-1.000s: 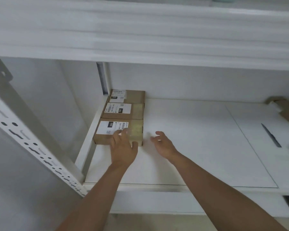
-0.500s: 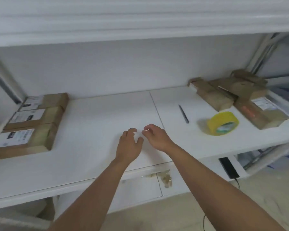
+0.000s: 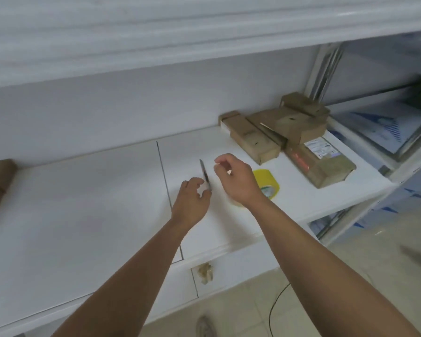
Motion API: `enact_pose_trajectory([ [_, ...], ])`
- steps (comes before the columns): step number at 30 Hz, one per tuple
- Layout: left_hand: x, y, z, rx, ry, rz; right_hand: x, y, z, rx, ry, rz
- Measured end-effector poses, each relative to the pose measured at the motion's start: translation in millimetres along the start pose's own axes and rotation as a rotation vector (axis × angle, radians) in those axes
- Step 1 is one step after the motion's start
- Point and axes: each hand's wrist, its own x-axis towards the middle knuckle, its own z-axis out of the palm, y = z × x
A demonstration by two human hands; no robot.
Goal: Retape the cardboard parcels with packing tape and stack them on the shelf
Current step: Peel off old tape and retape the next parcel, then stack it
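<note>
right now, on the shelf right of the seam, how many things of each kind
brown cardboard parcels: 4
yellow roll of packing tape: 1
slim dark cutter blade: 1
total: 6

The shelf [image 3: 83, 203] lies bare across its wide left and middle — open passage there. To the right, a thin dark blade [image 3: 205, 175], the yellow tape roll [image 3: 267, 182] and the piled cardboard parcels [image 3: 289, 132] crowd the far corner, under a low upper shelf [image 3: 156, 32].
</note>
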Motion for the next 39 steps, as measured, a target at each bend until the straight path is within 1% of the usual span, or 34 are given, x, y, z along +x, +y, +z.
enact_pose_trajectory([
  [2,17.4,10.4,11.2,-0.052,-0.018,0.015,14.1,5.9,-12.7,0.003,0.07,0.047],
  [5,41.9,30.4,24.7,-0.11,-0.034,0.038,42.1,23.7,-37.8,-0.051,0.122,0.152],
  [8,56.7,49.8,33.1,-0.112,-0.06,0.045,67.6,45.9,-66.3,-0.207,0.163,0.217],
  [10,61.8,58.3,39.0,-0.089,-0.078,0.044,76.9,62.3,-85.2,-0.363,0.174,0.26],
  [12,66.2,66.9,44.4,-0.081,-0.069,0.036,86.7,78.3,-103.3,-0.466,0.215,0.286],
  [15,71.4,78.4,54.8,-0.087,-0.028,0.007,110.2,98.8,-129.9,-0.479,0.349,0.354],
  [17,69.4,87.4,65.8,-0.065,0.016,-0.011,125.1,113.5,-150.3,-0.457,0.397,0.363],
  [19,67.8,100.0,78.5,-0.05,0.079,-0.027,137.7,129.2,-171.6,-0.459,0.366,0.337],
  [22,65.9,127.3,94.7,-0.029,0.177,-0.061,156.9,154.3,-200.3,-0.454,0.232,0.338],
  [23,64.7,136.0,99.9,-0.029,0.199,-0.068,163.6,161.2,-209.2,-0.428,0.216,0.351],
  [26,59.8,157.7,115.3,-0.064,0.252,-0.085,183.1,179.8,-230.2,-0.275,0.213,0.456],
  [28,53.8,164.7,125.8,-0.056,0.284,-0.093,188.8,189.0,-238.9,-0.241,0.137,0.512],
  [30,45.8,167.9,134.1,-0.045,0.306,-0.089,190.5,195.4,-244.8,-0.219,0.054,0.507],
  [32,39.2,169.6,139.9,-0.042,0.318,-0.096,192.6,201.7,-248.3,-0.188,0.007,0.486],
  [34,33.2,171.1,144.5,-0.027,0.332,-0.104,193.9,207.6,-250.6,-0.192,0.028,0.452],
  [37,29.3,173.2,145.5,0.017,0.359,-0.085,198.4,211.2,-250.0,-0.219,0.157,0.361],
  [39,30.6,174.8,146.1,0.072,0.389,-0.065,201.6,212.1,-248.1,-0.232,0.158,0.327],
])
